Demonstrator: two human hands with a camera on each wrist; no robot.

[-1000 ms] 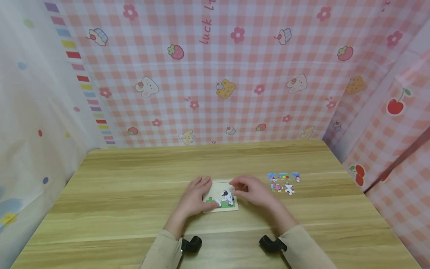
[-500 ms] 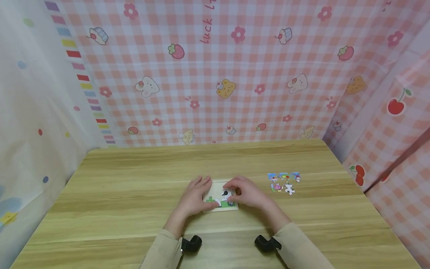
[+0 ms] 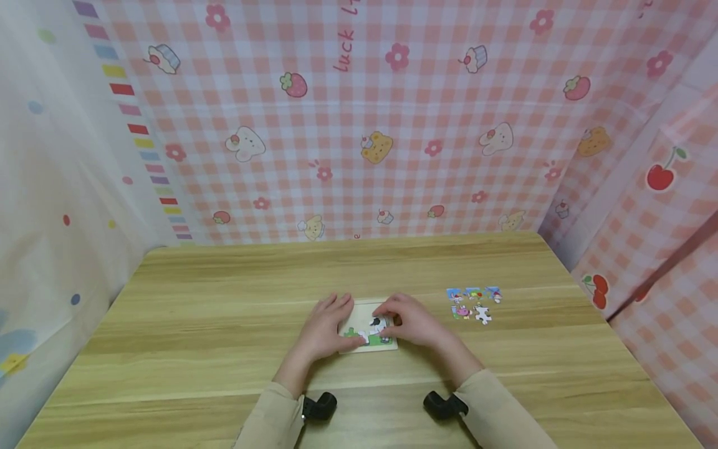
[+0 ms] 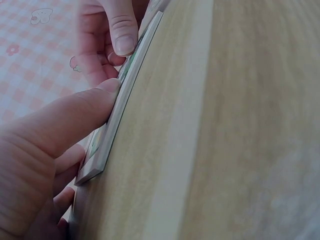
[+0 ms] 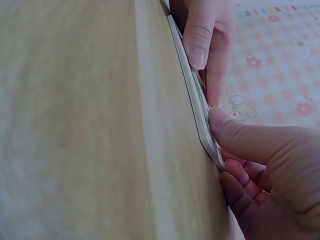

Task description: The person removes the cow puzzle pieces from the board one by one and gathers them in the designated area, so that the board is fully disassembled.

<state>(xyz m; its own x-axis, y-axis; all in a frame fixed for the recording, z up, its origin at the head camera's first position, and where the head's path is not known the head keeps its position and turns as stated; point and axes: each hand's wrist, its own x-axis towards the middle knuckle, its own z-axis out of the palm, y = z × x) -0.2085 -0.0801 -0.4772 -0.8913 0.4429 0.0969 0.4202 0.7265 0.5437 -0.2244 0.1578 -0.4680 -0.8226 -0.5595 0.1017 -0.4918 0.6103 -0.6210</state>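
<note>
In the head view a small pale puzzle board (image 3: pixel 359 313) lies flat on the table, its lower part filled with pieces showing a black-and-white animal on green. My left hand (image 3: pixel 323 332) rests over the board's left side, fingers spread, thumb pressing the lower pieces. In the left wrist view the thumb lies just inside the board's near edge (image 4: pixel 107 145). My right hand (image 3: pixel 414 321) is at the board's right side, with thumb and forefinger bent around a puzzle piece (image 3: pixel 379 324) of the animal. Both wrist views see the board nearly edge-on, so that piece is mostly hidden.
Right of the board lie several loose puzzle pieces (image 3: pixel 473 294), mostly brightly printed, and a white piece (image 3: pixel 482 314) with knobs. The wooden table (image 3: pixel 224 299) ends at a pink checked cloth (image 3: pixel 348 187) behind. Each wrist wears a black camera mount (image 3: pixel 321 406).
My right hand has moved slightly left, its forefinger and thumb now over the animal picture instead of the board's right edge. The left hand and loose pieces have stayed put.
</note>
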